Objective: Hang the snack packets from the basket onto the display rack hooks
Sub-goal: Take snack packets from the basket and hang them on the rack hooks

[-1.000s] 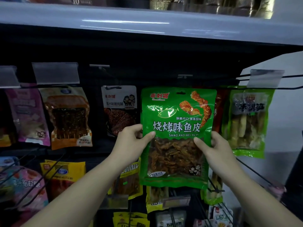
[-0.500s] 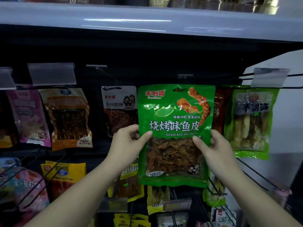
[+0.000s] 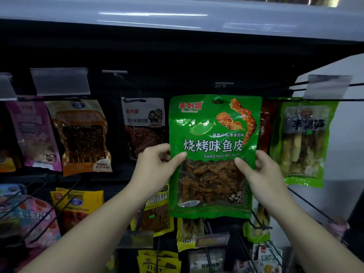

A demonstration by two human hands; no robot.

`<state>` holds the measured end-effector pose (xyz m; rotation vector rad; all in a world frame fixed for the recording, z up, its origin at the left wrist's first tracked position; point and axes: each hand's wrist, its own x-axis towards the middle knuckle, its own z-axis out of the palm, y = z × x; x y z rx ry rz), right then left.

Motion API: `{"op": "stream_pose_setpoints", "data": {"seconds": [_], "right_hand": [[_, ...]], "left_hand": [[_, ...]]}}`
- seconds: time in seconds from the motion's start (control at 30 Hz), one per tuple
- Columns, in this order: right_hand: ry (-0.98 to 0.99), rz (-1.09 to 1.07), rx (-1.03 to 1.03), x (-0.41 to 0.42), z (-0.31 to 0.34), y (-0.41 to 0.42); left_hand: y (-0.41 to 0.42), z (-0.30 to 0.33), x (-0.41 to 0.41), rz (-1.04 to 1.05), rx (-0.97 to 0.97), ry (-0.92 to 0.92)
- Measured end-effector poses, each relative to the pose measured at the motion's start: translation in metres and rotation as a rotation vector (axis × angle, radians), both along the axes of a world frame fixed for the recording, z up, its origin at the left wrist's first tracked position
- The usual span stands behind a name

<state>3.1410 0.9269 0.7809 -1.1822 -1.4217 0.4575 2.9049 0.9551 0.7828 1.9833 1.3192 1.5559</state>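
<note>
Both my arms reach up and fwd. Left hand (image 3: 155, 166) has thumb across the pkt front, other fingers curled behind its left edge; right hand (image 3: 262, 172) mirrors it on the right edge, thumb on front. Both pinch the green fish-skin packet (image 3: 214, 134) at mid-height, held upright and flat to me.

Above my fingers runs the grey shelf edge (image 3: 177, 18). Left of my left hand hang a white jerky packet (image 3: 143, 117), an orange packet (image 3: 82, 134) and a pink packet (image 3: 31, 133). Right of my right hand hangs a green bamboo packet (image 3: 303, 140). Below my wrists, yellow packets (image 3: 78, 205) on wire hooks.

The pkt's hang hole (image 3: 217, 101) sits above my thumbs, just under a hook tip (image 3: 223, 84); can't tell if threaded.
</note>
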Motion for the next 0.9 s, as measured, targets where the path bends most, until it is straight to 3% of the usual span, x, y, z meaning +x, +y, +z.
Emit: {"op": "stream_pose_setpoints", "data": {"seconds": [0.43,0.9], "right_hand": [[-0.075,0.004,-0.054,0.002,-0.011,0.041],[-0.103,-0.055,-0.150,-0.015,-0.009,0.108]], "left_hand": [[0.032,-0.009,0.001,0.061,-0.065,0.020],[0.094,-0.003,0.000,0.258,-0.138,0.115]]}}
